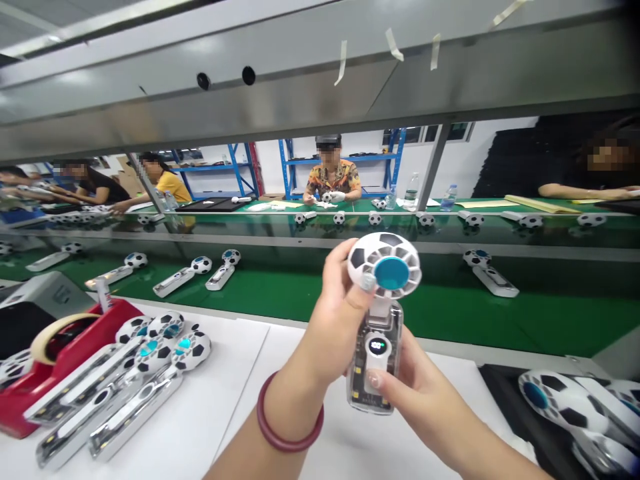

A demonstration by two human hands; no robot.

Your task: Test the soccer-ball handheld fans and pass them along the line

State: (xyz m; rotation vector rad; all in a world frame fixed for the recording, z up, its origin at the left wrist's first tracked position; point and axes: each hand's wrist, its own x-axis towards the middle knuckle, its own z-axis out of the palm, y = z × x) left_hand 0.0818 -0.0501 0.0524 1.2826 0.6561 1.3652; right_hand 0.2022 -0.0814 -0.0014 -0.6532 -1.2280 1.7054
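We are holding a handheld fan (381,313) up above the white table's (210,413) far edge, its football-patterned head with a blue centre uppermost and its clear handle pointing down. Our left hand (334,313), a red bangle (287,427) circling its wrist, is gripping the fan's head, fingers curled round the rim and the thumb lying on the face. Our right hand (417,383) is cradling the clear handle from below, fingers wrapped behind it and the thumb pressing on the white panel under a small lit display. At the table's left edge, a row of matching fans (130,383) is lying side by side next to a red tape dispenser (60,363); more fans (575,407) are resting on a dark tray at the right edge. Beyond the far edge, single fans are riding a green conveyor belt (450,307), and other people are sitting at work on its far side.
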